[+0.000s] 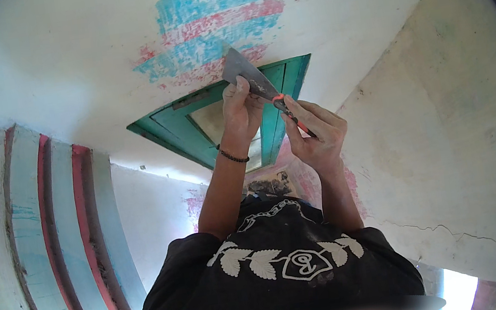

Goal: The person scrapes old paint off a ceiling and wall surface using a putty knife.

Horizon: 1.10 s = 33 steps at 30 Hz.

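A putty knife (pixel 249 73) with a wide grey metal blade and a black-and-red handle is held up in front of the wall, tilted with its blade toward the upper left. Around the handle, the fingers of my right hand (pixel 323 137) are closed. My left hand (pixel 243 110), with a dark beaded bracelet at the wrist, has its thumb pressed on the blade near its lower left edge; its other fingers are partly hidden. Just beyond the blade is a wall patch (pixel 214 23) streaked in blue and pinkish red. Whether the blade touches it, I cannot tell.
Below the patch sits a green wooden frame (pixel 297 75) with a pale panel, behind my hands. Pale blue ledges with red edges (pixel 84 209) run along the left. A cracked, stained wall (pixel 433 161) stands to the right, with a bright opening (pixel 460 290) at the lower right.
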Motion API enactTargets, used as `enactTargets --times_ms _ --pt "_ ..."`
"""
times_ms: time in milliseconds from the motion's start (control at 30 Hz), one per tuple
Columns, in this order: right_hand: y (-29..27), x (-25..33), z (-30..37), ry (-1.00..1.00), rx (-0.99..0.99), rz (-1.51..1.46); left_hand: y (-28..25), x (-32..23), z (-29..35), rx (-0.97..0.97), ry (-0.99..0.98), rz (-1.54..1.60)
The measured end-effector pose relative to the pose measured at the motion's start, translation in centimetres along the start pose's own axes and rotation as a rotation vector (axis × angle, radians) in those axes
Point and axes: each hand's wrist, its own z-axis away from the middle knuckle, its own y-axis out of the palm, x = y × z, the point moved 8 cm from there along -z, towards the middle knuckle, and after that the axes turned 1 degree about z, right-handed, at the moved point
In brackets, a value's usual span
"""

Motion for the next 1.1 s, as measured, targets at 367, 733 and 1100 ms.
enactTargets --times_ms 367,733,1100 --pt "-0.4 -1.7 -0.1 0.034 0.021 -0.02 -0.2 1.4 -0.4 0.032 -0.011 -0.031" --pt "-0.1 -1.1 -0.8 0.013 -0.063 -0.039 -0.2 0.9 -0.7 0.086 -0.017 -0.025" --pt "0.1 -0.2 -0.9 -0.013 -0.016 0.026 0.0 0.0 -0.3 0.087 0.014 0.003"
